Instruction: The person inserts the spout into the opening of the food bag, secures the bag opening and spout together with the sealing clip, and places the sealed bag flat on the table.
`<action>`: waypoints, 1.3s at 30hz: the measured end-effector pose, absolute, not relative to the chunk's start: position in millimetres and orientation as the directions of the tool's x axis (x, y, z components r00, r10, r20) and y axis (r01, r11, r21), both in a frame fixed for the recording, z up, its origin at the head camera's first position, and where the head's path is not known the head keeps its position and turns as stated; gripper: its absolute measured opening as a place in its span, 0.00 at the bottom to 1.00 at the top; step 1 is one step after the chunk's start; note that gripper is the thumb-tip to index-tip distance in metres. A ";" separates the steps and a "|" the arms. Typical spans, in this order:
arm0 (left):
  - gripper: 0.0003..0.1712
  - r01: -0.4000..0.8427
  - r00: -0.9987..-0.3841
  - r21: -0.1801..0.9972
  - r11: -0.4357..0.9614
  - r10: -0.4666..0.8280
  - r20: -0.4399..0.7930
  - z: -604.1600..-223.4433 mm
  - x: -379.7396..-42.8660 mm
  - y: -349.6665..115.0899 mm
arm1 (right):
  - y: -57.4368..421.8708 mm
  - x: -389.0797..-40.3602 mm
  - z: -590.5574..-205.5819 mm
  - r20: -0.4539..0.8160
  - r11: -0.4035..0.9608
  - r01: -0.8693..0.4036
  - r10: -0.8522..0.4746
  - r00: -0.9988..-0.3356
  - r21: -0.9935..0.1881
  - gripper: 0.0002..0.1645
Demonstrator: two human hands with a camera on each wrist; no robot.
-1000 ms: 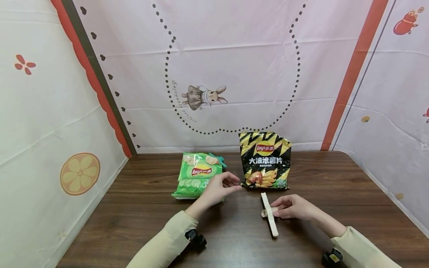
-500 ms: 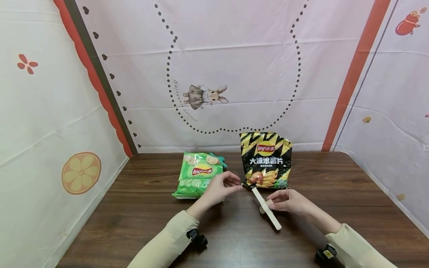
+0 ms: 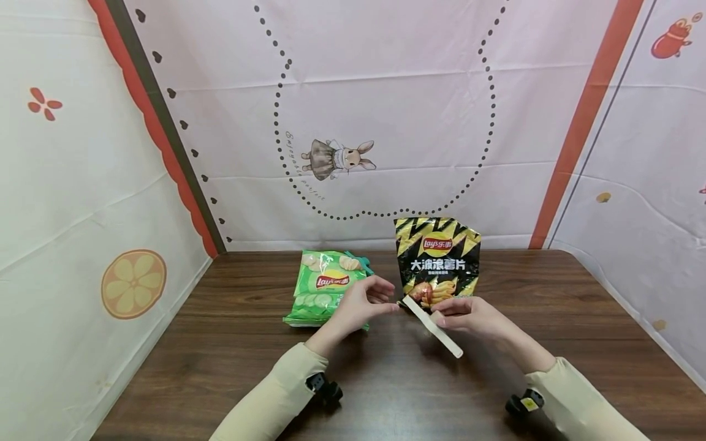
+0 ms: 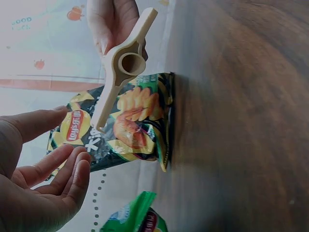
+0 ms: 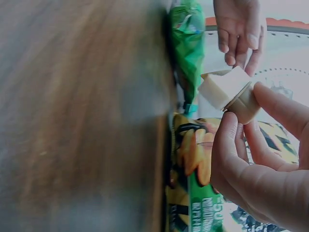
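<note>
A long cream bag clip [image 3: 437, 331] with a round spout in its middle hangs slanted above the table. My right hand [image 3: 474, 315] pinches it by a cap-like round part [image 5: 246, 105] between thumb and fingers. The hollow spout faces the camera in the left wrist view, where the clip [image 4: 110, 89] passes before the black bag. My left hand [image 3: 357, 304] is held loosely curved with nothing in it, beside the clip's far end and partly in front of the green chip bag [image 3: 317, 300]. Upright behind both hands stands the black and yellow chip bag [image 3: 436, 263].
A teal piece [image 3: 362, 262] sticks out behind the green bag's upper right corner; most of it is hidden. The brown wooden table [image 3: 237, 367] ends at a printed cloth [image 3: 380, 104] that hangs behind and at both sides.
My right hand has lifted the clip up and forward toward the black bag, turning its far end leftward. My left hand has stayed almost in place beside the green bag.
</note>
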State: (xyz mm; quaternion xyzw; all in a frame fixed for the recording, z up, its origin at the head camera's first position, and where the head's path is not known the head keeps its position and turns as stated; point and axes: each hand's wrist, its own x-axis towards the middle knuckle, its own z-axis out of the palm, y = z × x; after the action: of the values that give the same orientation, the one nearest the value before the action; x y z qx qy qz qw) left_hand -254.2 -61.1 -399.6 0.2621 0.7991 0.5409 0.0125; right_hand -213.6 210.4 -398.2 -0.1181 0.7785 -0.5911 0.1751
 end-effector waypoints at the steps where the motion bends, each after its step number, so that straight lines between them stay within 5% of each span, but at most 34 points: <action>1: 0.23 0.404 -0.862 0.873 0.275 0.432 0.263 -398.3 -254.4 -60.8 | 210.4 -214.0 -396.3 -0.132 0.280 0.021 -0.384 -0.914 -0.960 0.30; 17: 0.29 0.368 -0.870 0.868 0.334 0.453 0.195 -375.7 -255.1 -54.5 | 204.7 -216.0 -368.5 -0.109 0.266 -0.001 -0.397 -0.912 -0.964 0.31; 30: 0.12 0.390 -0.865 0.844 0.369 0.461 0.198 -376.7 -258.3 -55.5 | 196.3 -222.2 -365.5 -0.083 0.233 -0.031 -0.465 -0.881 -0.972 0.31; 39: 0.11 0.341 -0.865 0.891 0.301 0.471 0.172 -375.6 -257.7 -57.6 | 194.7 -224.3 -363.9 -0.050 0.210 -0.066 -0.501 -0.864 -0.975 0.29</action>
State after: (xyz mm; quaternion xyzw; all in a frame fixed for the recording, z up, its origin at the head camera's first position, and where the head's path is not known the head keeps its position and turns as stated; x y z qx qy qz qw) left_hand -257.7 -57.6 -375.6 0.2523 0.8042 0.5346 0.0609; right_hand -224.3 194.7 -363.9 -0.1873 0.7564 -0.5998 0.1816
